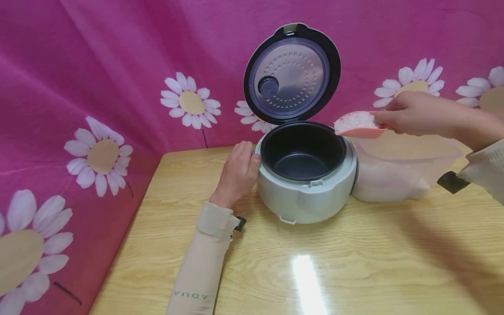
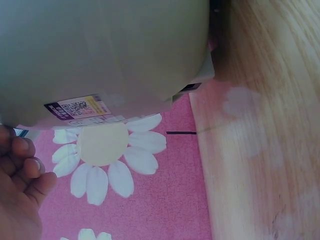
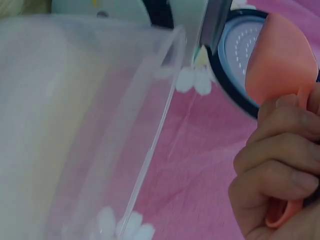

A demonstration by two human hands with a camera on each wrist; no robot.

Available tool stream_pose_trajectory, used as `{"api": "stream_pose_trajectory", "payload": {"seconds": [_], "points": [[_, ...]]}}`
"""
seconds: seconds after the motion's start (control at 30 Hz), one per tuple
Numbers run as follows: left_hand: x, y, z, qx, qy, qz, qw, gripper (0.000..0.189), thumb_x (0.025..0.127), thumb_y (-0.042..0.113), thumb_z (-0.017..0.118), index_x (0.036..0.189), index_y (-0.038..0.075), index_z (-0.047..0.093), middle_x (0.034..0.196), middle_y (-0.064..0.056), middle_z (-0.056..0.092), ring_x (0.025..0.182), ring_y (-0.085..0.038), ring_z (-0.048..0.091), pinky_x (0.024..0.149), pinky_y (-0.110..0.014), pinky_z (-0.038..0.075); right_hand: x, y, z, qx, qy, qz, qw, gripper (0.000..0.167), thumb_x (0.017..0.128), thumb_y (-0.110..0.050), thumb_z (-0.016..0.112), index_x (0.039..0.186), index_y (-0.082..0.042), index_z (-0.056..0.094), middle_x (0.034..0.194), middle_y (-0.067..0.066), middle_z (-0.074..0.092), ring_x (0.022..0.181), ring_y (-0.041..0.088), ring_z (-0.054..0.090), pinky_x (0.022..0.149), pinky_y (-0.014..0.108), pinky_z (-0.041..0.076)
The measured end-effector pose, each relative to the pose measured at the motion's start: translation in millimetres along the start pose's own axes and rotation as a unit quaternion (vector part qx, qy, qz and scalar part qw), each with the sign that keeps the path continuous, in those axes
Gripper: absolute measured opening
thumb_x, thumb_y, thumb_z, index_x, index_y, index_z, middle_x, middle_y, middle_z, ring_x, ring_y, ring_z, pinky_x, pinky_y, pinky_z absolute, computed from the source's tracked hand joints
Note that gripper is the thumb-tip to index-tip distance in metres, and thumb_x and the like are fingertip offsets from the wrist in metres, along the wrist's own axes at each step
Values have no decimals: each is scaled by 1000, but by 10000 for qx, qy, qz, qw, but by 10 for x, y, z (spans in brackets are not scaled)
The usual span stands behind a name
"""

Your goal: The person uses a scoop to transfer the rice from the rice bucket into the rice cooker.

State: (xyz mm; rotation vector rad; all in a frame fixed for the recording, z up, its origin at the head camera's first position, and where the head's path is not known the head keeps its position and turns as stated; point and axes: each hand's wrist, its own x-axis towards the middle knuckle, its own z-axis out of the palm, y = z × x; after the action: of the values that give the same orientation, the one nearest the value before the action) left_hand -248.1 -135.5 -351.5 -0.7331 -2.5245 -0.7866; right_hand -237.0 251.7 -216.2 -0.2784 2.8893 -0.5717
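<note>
A white rice cooker (image 1: 305,199) stands with its lid (image 1: 292,78) raised and its dark inner pot (image 1: 303,151) exposed. My left hand (image 1: 239,170) rests against the cooker's left rim, its fingers loosely bent in the left wrist view. My right hand (image 1: 421,114) grips a pink scoop (image 1: 364,131) by its handle, with white rice (image 1: 356,120) heaped in it. The scoop is just right of the pot's rim, above the edge of a clear plastic container (image 1: 409,157). In the right wrist view, the scoop's underside faces the camera.
The container stands against the cooker's right side, with pale contents low inside. Both are on a wooden table (image 1: 354,262). A pink cloth (image 1: 130,52) with white daisies hangs close behind the cooker and along the table's left side.
</note>
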Motion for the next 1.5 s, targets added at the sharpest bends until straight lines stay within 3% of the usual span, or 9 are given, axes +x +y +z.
{"api": "stream_pose_trajectory", "payload": {"seconds": [0.3,0.63,0.87,0.97,1.23,1.5], "points": [[22,31,43,30,-6,66,10000,31,101,35,37,107,10,53,96,-5,53,92,-17,49,85,-33,48,143,-317,195,-739,-7,-356,9966,38,100,-34,54,96,-3,76,68,2,58,67,20,53,59,33,40],[21,46,35,50,-34,40,10000,31,100,34,36,106,8,52,95,-7,52,92,-19,49,84,-34,46,177,-610,266,-1530,334,-912,9834,35,97,-32,59,68,-12,65,57,-2,44,59,18,46,57,32,36],[19,49,18,51,-64,-26,10000,33,99,34,35,105,7,52,95,-9,51,93,-21,49,84,-35,45,126,-748,247,-2153,962,-1166,9648,27,94,-28,60,71,-14,63,60,2,46,58,21,50,50,35,36],[14,51,8,48,-78,-48,9999,32,99,34,35,105,7,52,95,-9,51,93,-21,49,84,-35,45,113,-765,246,-2242,1164,-1330,9584,24,95,-27,62,76,-13,65,62,4,51,57,22,51,49,35,37],[8,31,11,33,-67,24,10000,31,99,32,35,104,7,51,94,-10,50,94,-22,48,85,-36,44,93,-771,283,-2065,1466,-1617,9538,16,94,-26,72,102,-13,69,68,6,63,57,22,55,49,33,41],[4,17,6,25,-45,4,10000,30,99,32,36,105,7,51,96,-10,51,96,-22,50,86,-37,46,84,-737,252,-2155,1704,-1635,9475,15,93,-23,71,101,-11,68,71,7,67,57,22,56,51,34,41]]}}
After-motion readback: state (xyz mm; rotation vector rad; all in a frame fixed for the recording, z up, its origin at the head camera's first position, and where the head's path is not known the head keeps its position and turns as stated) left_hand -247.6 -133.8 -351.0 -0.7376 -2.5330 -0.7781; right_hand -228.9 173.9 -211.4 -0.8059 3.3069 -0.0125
